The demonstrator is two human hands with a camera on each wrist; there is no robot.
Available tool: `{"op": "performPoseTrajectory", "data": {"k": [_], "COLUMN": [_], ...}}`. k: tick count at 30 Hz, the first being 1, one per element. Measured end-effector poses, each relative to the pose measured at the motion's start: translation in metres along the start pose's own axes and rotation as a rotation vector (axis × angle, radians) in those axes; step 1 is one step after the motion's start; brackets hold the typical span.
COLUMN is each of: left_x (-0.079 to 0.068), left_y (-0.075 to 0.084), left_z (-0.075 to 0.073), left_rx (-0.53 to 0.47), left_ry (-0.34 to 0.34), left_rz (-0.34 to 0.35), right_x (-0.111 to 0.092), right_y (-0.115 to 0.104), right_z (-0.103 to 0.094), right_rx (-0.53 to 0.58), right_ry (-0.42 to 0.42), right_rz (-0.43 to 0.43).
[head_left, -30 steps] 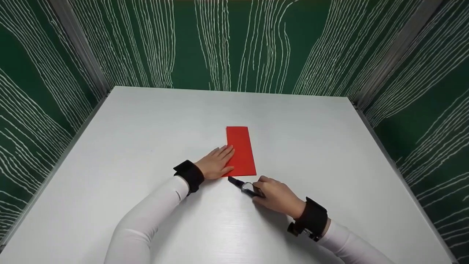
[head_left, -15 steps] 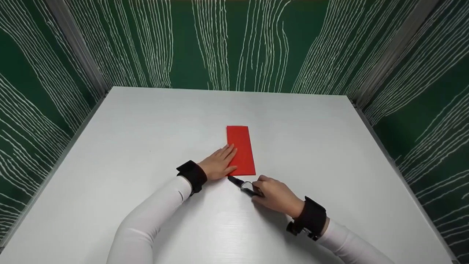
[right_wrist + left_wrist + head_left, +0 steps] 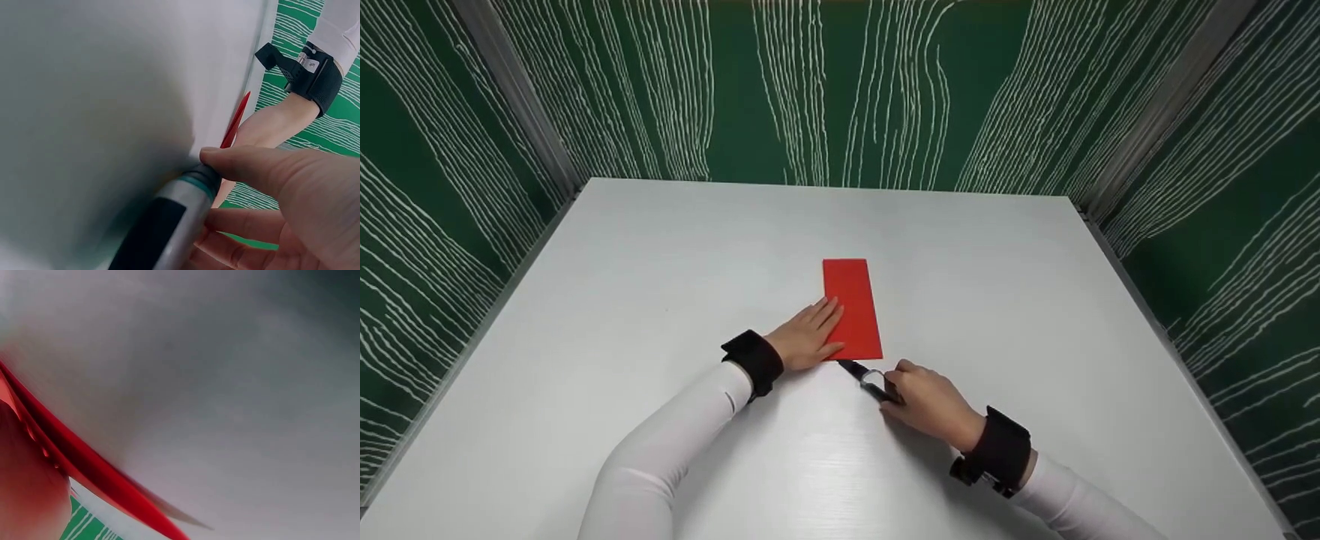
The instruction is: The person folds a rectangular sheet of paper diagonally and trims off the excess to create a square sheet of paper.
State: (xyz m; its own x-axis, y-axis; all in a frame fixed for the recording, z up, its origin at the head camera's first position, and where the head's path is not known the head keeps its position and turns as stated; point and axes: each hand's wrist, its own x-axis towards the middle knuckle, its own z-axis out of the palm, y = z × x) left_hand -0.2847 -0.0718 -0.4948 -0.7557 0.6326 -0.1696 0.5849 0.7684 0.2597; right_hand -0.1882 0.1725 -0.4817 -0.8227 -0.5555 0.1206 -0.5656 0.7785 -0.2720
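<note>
A red paper (image 3: 856,309), long and narrow, lies on the white table (image 3: 720,240). My left hand (image 3: 804,336) rests on its left side near the lower end, fingers spread and fairly straight. The left wrist view shows the paper's edge (image 3: 107,481) as layers slightly apart, with part of the hand over it. In my right hand (image 3: 931,403) I grip a slim black and silver tool (image 3: 853,368) with a teal band; its exact kind is unclear. Its dark tip points at the paper's near edge, just right of my left thumb. In the right wrist view, thumb and fingers curl round the tool's body (image 3: 163,228).
Green boards (image 3: 870,90) with wavy white lines stand behind and on both sides of the table. Grey posts (image 3: 529,97) mark the back corners. Each wrist wears a black strap (image 3: 754,362).
The tool's tip has shifted a little to the right along the paper's near edge, with my right hand. My left hand moved slightly right earlier, then stayed on the paper.
</note>
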Motion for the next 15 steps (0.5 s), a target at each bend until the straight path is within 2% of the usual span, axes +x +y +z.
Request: {"op": "performPoseTrajectory", "data": {"k": [7,15], "left_x": [-0.0065,-0.0055], "left_y": [0.0049,0.0034], "left_z": [-0.0053,-0.007], "left_rx": [-0.02,-0.025], "left_ry": [0.015,-0.002], "left_rz": [0.019,0.018], "right_x": [-0.0045,-0.0075], "right_y": [-0.001,-0.0019], "right_z": [-0.0008,-0.0064], "right_rx": [-0.023,-0.002], "right_ry": [0.019,-0.027], "right_rz": [0.052,0.176]}}
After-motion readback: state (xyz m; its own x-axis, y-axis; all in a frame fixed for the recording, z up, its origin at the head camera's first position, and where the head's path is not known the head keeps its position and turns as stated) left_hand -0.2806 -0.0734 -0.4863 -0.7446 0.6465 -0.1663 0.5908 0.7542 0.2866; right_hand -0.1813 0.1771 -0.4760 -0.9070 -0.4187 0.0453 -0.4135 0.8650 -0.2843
